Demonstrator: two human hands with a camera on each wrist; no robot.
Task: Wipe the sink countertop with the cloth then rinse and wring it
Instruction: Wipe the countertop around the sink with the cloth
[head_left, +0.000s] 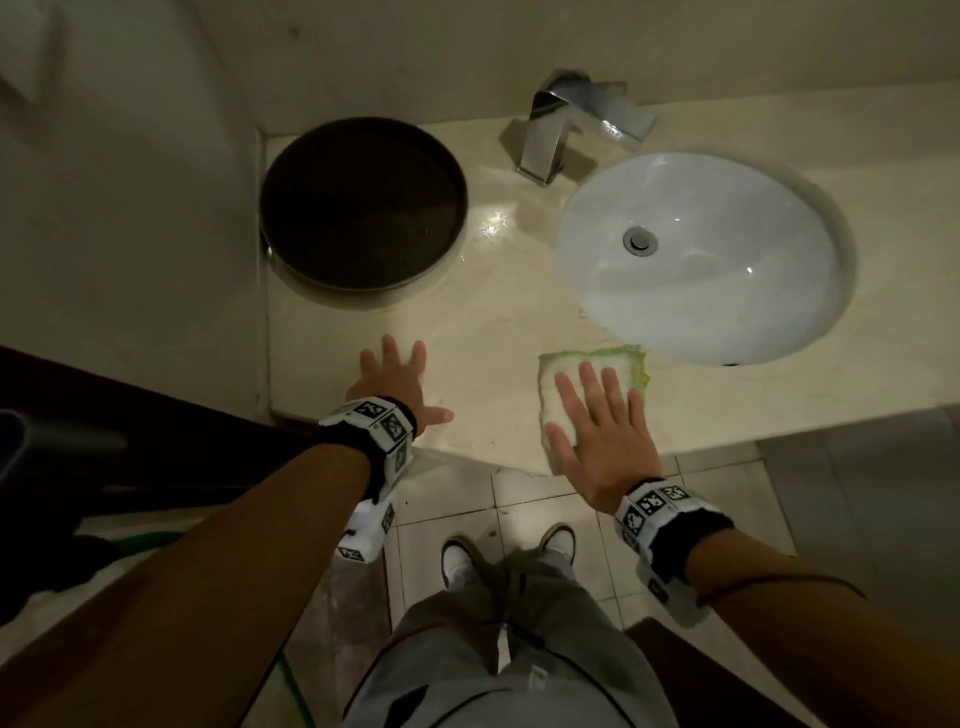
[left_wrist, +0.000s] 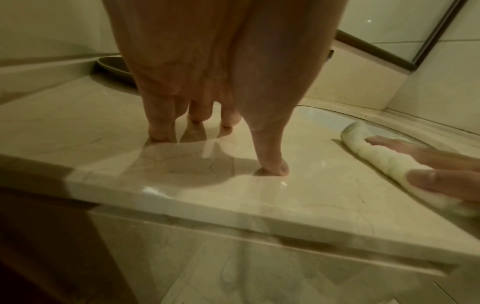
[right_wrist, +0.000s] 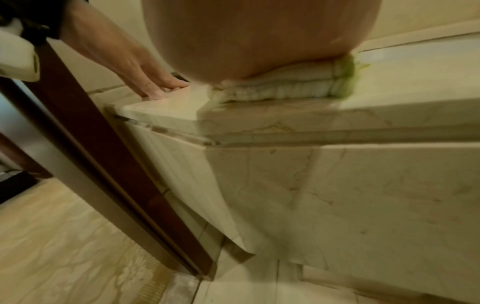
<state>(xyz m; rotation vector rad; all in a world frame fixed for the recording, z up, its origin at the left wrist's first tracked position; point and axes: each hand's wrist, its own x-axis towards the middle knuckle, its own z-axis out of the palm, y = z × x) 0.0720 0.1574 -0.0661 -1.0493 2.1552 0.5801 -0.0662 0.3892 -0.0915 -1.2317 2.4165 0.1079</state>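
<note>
The countertop (head_left: 498, 312) is a pale, glossy stone slab that meets a wall at its left edge and at its back edge; its front edge runs above a tiled floor (head_left: 545, 499), where the person's two shoes show. The sink (head_left: 701, 260) is a white oval basin set into the right part of the countertop, with a metal drain (head_left: 640, 241) in its middle; behind it, near the back edge, stands a square chrome faucet (head_left: 566, 130) whose spout reaches over the basin. A dark round tray (head_left: 363, 202) lies in the back left corner of the countertop, close to both walls; a small wet shine is on the stone between the tray and the sink. The cloth (head_left: 587, 364) is white with a green border, folded in several layers; it lies flat on the countertop at the front edge, just before the front rim of the sink. The right hand (head_left: 597, 431) lies flat on top of the cloth, fingers straight and spread, and presses it down without curling around it. The left hand (head_left: 395, 384) rests near the front left corner of the countertop, well apart from the cloth; its fingers are straight and spread, the fingertips (left_wrist: 275, 167) touch the bare stone, and it holds nothing.
</note>
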